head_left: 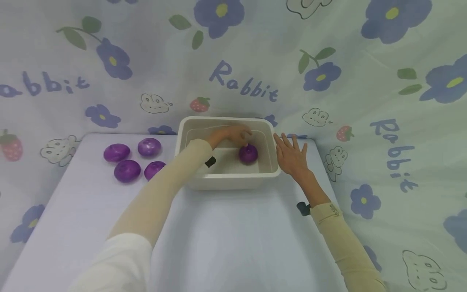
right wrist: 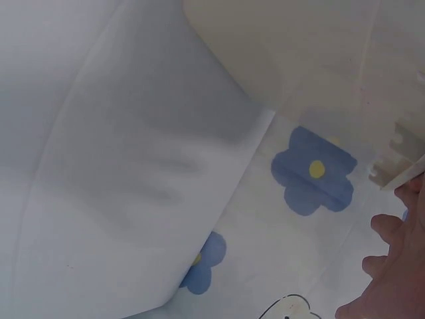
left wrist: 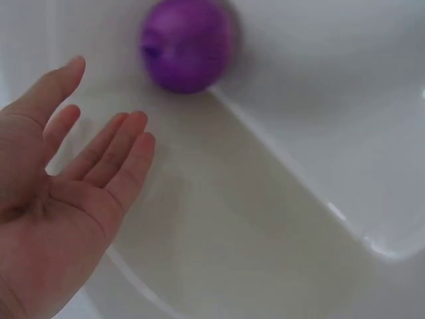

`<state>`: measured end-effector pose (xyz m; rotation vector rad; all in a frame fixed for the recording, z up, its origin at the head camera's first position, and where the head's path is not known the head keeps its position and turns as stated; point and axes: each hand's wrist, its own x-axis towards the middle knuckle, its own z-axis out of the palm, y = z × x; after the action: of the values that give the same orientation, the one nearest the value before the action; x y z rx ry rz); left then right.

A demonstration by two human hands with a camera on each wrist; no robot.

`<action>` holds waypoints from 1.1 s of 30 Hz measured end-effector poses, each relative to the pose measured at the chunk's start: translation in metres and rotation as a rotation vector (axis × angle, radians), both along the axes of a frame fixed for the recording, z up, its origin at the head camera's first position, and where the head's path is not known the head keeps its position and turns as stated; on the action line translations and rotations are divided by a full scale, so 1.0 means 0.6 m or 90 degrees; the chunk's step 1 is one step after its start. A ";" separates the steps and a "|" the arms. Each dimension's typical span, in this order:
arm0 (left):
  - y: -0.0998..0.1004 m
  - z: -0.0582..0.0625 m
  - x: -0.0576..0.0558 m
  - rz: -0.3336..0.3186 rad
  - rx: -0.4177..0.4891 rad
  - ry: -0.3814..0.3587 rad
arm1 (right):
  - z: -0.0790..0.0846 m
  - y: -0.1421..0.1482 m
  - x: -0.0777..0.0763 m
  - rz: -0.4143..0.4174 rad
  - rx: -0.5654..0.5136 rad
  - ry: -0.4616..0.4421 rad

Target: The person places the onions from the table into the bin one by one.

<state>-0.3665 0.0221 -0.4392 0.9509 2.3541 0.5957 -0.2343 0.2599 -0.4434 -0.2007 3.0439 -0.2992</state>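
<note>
Inside the cream plastic bin [head_left: 233, 176], a round purple onion [head_left: 248, 155] lies toward the right end. My left hand [head_left: 235, 134] is reaching into the bin beside it. The left wrist view shows that hand [left wrist: 80, 179] with its palm bare and fingers extended, apart from the onion [left wrist: 186, 46]. My right hand [head_left: 292, 156] rests against the bin's right rim with fingers spread. In the right wrist view, the right hand [right wrist: 392, 259] is partly cut off at the frame's edge, touching the bin rim [right wrist: 405, 174].
Left of the bin, several purple onions [head_left: 127, 171] lie on the white table [head_left: 233, 235]; my left forearm partly covers one. A flower-and-rabbit printed cloth [head_left: 255, 61] hangs behind the table and along its sides.
</note>
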 end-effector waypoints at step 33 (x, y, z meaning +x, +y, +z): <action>-0.414 0.140 0.132 0.217 0.219 -0.029 | 0.001 -0.004 0.003 0.003 -0.024 -0.004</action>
<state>-0.2872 -0.2260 -0.3551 0.6630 2.4340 1.1733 -0.2328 0.2577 -0.4431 -0.2088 3.0329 -0.3572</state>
